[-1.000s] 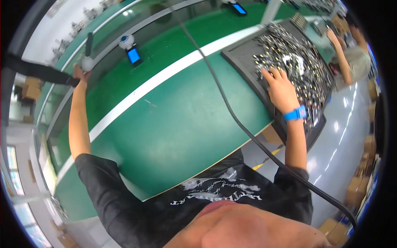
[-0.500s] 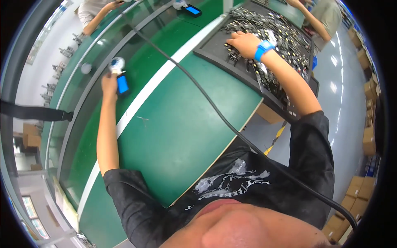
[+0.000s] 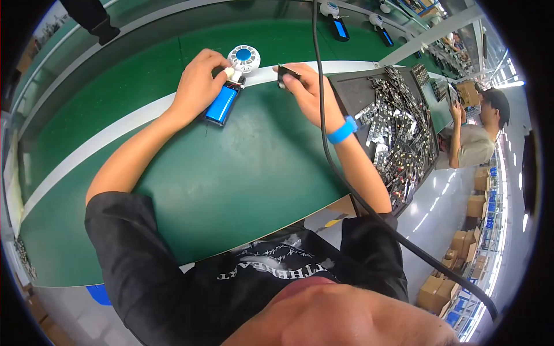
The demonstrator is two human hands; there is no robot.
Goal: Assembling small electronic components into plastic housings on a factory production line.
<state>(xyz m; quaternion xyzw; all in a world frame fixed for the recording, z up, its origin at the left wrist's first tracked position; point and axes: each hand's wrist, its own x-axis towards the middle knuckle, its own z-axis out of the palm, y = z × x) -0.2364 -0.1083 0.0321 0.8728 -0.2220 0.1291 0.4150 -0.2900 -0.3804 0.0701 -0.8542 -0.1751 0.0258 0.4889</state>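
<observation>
My left hand (image 3: 199, 83) pinches the white neck of a device whose round, slotted white head (image 3: 243, 56) has a blue centre. Joined below it is a black box with a bright blue face (image 3: 221, 106), tilted on the near edge of the white strip and green worktop (image 3: 231, 167). Between the thumb and fingers of my right hand (image 3: 309, 92) is a small dark flat piece, perhaps a circuit board (image 3: 287, 75), held just right of the device and apart from it. A blue band (image 3: 343, 130) circles my right wrist.
A black tray (image 3: 349, 89) heaped with small black and silver parts (image 3: 398, 124) stands to the right. A dark cable (image 3: 324, 135) hangs across my right arm. Similar devices (image 3: 339, 29) lie on the green belt (image 3: 144, 63) beyond. Another person (image 3: 476, 141) works at far right.
My right hand has come out of the tray with a small dark piece. My left hand has brought the device from the belt to the worktop's far edge; the view has turned.
</observation>
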